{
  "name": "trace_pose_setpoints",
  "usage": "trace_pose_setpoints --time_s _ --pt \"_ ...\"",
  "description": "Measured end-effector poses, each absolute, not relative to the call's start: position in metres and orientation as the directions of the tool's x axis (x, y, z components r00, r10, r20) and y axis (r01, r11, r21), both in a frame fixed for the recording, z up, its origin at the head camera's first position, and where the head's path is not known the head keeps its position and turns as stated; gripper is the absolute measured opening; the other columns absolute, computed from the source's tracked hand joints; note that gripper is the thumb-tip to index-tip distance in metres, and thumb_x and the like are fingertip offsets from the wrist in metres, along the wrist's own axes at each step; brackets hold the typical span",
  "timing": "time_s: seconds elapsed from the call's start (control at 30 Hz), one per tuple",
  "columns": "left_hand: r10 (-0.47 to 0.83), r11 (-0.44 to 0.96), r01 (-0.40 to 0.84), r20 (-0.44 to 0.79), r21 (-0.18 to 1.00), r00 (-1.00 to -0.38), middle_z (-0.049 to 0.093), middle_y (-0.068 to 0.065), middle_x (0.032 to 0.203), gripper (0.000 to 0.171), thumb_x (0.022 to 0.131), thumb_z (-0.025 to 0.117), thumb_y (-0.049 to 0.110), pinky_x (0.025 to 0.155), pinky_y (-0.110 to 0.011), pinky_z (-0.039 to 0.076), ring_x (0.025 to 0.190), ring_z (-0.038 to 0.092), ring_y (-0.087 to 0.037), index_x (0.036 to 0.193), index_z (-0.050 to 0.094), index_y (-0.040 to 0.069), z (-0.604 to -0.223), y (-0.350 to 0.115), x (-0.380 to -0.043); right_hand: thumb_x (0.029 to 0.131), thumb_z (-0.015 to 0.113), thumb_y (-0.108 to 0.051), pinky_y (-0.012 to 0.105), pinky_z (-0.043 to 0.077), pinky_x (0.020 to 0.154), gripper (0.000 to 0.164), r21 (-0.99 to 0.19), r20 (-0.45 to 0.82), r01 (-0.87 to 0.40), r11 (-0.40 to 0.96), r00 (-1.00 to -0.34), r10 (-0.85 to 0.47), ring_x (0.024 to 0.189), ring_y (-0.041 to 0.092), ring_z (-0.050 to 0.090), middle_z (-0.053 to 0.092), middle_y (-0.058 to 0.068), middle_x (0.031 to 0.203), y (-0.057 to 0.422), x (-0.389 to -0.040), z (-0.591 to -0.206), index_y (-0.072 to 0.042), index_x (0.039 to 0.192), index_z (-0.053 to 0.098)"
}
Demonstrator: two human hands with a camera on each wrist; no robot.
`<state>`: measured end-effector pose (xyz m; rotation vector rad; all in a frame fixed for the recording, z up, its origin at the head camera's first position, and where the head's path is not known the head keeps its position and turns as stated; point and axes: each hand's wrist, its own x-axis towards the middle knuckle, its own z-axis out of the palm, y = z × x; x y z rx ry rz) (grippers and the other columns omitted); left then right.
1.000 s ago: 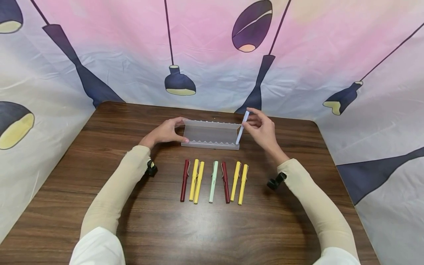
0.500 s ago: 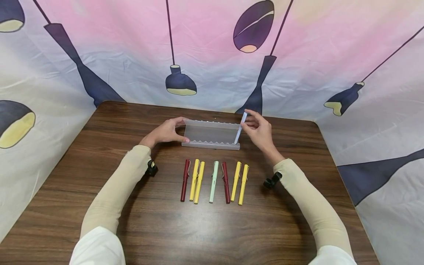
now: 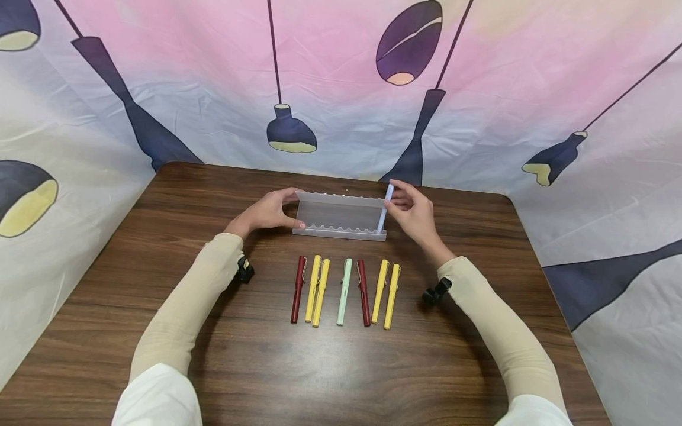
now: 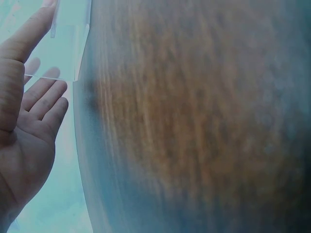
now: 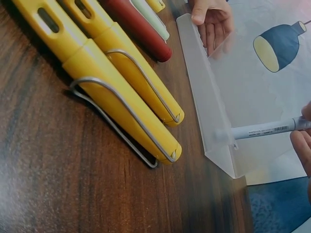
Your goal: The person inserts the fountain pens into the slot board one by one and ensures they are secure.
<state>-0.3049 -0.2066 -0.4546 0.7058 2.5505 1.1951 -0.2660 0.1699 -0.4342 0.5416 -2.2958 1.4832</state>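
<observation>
Right hand (image 3: 415,214) pinches the far part of a pale blue pen (image 5: 265,129), slanted at the right end of a clear notched rack (image 3: 335,213); left hand (image 3: 268,211) grips the rack's left end. Step in hand, apparently: seating the pen; next seems to call for settling, then release. Pen slim, straight (barcode printed beside lettering).

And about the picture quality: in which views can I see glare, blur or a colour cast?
Head: pale glare on the near part of the table, soft shadow beside the left sleeve, pens fairly sharp; left wrist: blue-green cast, table grain blurred, left hand clearer; right wrist: bright highlights on the yellow pens.
</observation>
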Motion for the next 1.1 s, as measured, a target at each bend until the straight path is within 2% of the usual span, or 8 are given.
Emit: trace_pose_setpoints --time_s 0.03,0.07,0.17,0.33,0.47,0.7,1.1 --pt "0.518 0.55 0.324 -0.01 0.769 -0.855 0.049 -0.016 0.153 0.086 0.078 0.092 0.031 0.12 -0.05 0.035 0.144 0.043 -0.036 0.148 0.048 0.008 -0.455 -0.207 -0.305 0.091 0.076 0.0 0.017 0.058 0.078 0.048 -0.78 0.485 -0.494 0.384 -0.865 -0.129 0.093 0.034 0.074 0.073 0.022 0.106 0.172 -0.27 -0.439 -0.004 0.137 0.064" --pt "0.518 0.552 0.324 -0.012 0.769 -0.855 0.048 -0.017 0.153 0.086 0.079 0.092 0.031 0.12 -0.05 0.035 0.144 0.043 -0.036 0.148 0.048 0.007 -0.455 -0.207 -0.304 0.091 0.076 0.0 0.017 0.058 0.078 0.048 -0.777 0.485 -0.497 0.386 -0.864 -0.136 0.093 0.038 0.073 0.073 0.023 0.106 0.172 -0.27 -0.439 -0.004 0.137 0.064" --pt "0.519 0.555 0.322 -0.017 0.767 -0.855 0.047 -0.017 0.154 0.086 0.079 0.091 0.031 0.12 -0.051 0.035 0.145 0.043 -0.036 0.149 0.047 0.007 -0.455 -0.207 -0.304 0.091 0.077 -0.005 0.016 0.057 0.078 0.048 -0.774 0.479 -0.497 0.393 -0.865 -0.151 0.093 0.033 0.074 0.074 0.018 0.107 0.173 -0.269 -0.44 -0.009 0.137 0.065" --pt "0.524 0.545 0.321 -0.015 0.775 -0.852 0.048 -0.018 0.153 0.086 0.079 0.091 0.03 0.12 -0.051 0.035 0.144 0.043 -0.037 0.149 0.047 0.006 -0.455 -0.206 -0.304 0.092 0.077 -0.01 0.022 0.06 0.081 0.047 -0.769 0.464 -0.49 0.41 -0.87 -0.168 0.094 0.028 0.074 0.074 0.014 0.108 0.173 -0.267 -0.44 -0.013 0.137 0.066" --pt "0.517 0.549 0.319 -0.014 0.773 -0.856 0.049 -0.016 0.153 0.087 0.078 0.092 0.031 0.12 -0.049 0.036 0.144 0.044 -0.035 0.149 0.047 0.007 -0.455 -0.206 -0.303 0.092 0.078 -0.012 0.027 0.061 0.081 0.046 -0.748 0.464 -0.488 0.449 -0.869 -0.172 0.093 0.026 0.074 0.072 0.013 0.107 0.174 -0.269 -0.438 -0.011 0.137 0.067" --pt "0.514 0.558 0.32 -0.016 0.766 -0.858 0.048 -0.015 0.153 0.087 0.078 0.092 0.032 0.12 -0.049 0.036 0.144 0.044 -0.034 0.149 0.047 0.008 -0.455 -0.207 -0.304 0.089 0.08 -0.013 0.028 0.057 0.073 0.045 -0.706 0.46 -0.471 0.529 -0.873 -0.162 0.087 0.025 0.072 0.067 0.013 0.101 0.172 -0.274 -0.433 -0.013 0.133 0.07" --pt "0.52 0.549 0.319 -0.017 0.773 -0.854 0.047 -0.017 0.154 0.088 0.078 0.092 0.032 0.12 -0.05 0.035 0.145 0.043 -0.036 0.149 0.046 0.007 -0.454 -0.207 -0.304 0.091 0.079 -0.014 0.03 0.054 0.075 0.046 -0.7 0.416 -0.432 0.568 -0.894 -0.167 0.086 0.024 0.067 0.063 0.012 0.099 0.171 -0.281 -0.433 -0.013 0.135 0.069"
